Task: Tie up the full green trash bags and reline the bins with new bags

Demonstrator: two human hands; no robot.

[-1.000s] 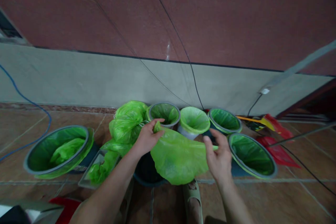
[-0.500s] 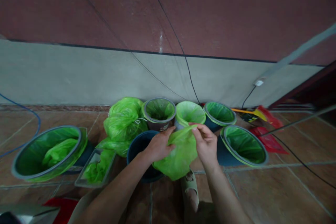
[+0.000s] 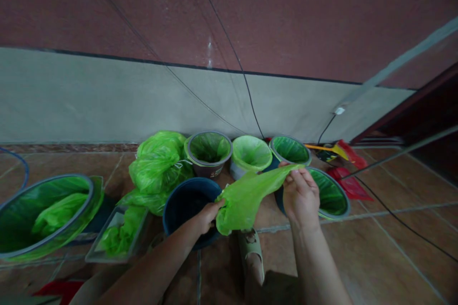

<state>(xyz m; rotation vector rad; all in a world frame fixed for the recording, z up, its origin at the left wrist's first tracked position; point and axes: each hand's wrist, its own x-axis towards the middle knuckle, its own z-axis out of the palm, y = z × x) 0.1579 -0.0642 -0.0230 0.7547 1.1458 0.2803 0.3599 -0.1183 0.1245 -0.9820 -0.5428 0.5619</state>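
Note:
A thin green plastic bag (image 3: 243, 198) is stretched between my two hands in mid-air. My left hand (image 3: 209, 214) pinches its lower left edge, in front of an unlined dark blue bin (image 3: 170, 214). At the upper right, my right hand (image 3: 301, 193) has closed fingers on the bag's other end, partly covering a green-lined bin (image 3: 331, 198) behind it. Beyond the bag, a white bin (image 3: 250, 152) with a green liner stands by the wall.
A brown lined bin (image 3: 209, 150) and a blue lined bin (image 3: 290, 150) stand along the wall. Left are filled green bags (image 3: 157, 162), a tray (image 3: 93, 252) of green bags and a large lined bin (image 3: 78, 205). Brooms with red bristles (image 3: 350, 152) lie right; a cable (image 3: 393, 212) crosses the floor.
My hands have moved apart, the right one going right and the left one slightly left and down. The green bag is now drawn out sideways between them. The view has shifted slightly right.

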